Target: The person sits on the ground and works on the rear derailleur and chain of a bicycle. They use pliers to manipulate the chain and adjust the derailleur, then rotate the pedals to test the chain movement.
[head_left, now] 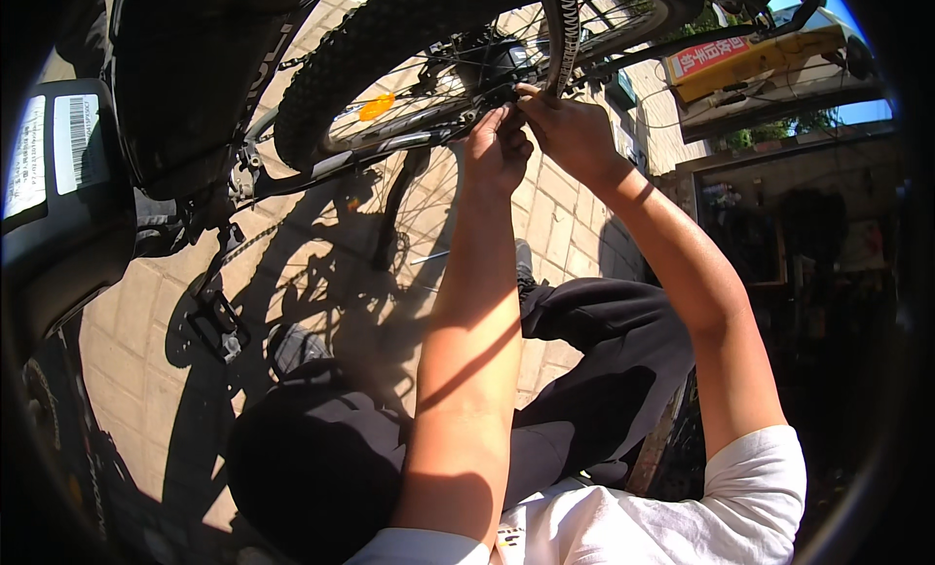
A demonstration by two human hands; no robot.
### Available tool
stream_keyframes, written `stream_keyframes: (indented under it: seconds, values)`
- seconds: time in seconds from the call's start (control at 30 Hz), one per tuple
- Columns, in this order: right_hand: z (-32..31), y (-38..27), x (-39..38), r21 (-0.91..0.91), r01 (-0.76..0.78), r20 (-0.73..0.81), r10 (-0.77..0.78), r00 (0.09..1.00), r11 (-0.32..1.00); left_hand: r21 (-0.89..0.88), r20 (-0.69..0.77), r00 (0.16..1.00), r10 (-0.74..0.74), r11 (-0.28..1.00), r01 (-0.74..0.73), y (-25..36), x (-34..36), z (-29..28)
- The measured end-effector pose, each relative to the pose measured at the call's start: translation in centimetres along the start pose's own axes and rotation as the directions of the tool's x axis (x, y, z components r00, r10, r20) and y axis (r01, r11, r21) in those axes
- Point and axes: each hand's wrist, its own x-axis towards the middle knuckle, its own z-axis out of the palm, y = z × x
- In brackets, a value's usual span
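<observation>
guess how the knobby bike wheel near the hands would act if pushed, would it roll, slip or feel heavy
The wheel would probably turn rather than flop, being round and centred on a hub. Its tyre should grip well, given the chunky tread. It may feel heavy, since that dark hub looks bulky.

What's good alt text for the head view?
A person's left hand and right hand are close together near the black hub of a knobby-tired bicycle wheel. An orange reflector shows on the wheel; sunlit paving lies below.
</observation>
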Motion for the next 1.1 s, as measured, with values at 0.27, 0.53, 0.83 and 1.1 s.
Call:
stream_keyframes:
  seconds: [0.27, 0.53, 0.83, 1.1]
  values:
    - [0.4, 0.0, -0.1, 0.011, 0.024, -0.074, -0.023, 0.997, 1.0, 0.005, 0.007, 1.0, -0.004, 1.0, 0.003, 0.1, 0.1, -0.1]
    - [0.6, -0.2, -0.1, -0.009, 0.02, -0.126, -0.021, 0.992, 1.0, 0.006, 0.013, 1.0, -0.02, 1.0, 0.02, 0.2, 0.1, -0.3]
    - [1.4, 0.4, -0.7, -0.032, 0.015, -0.108, -0.018, 0.994, 0.999, -0.033, 0.014, 0.999, -0.032, 0.999, 0.033, -0.1, 0.6, -0.5]
    - [0.5, 1.1, -1.5, 0.222, 0.022, -0.073, -0.006, 0.997, 0.975, -0.049, -0.081, 0.996, -0.029, 0.999, 0.025, -0.5, 0.5, 0.2]
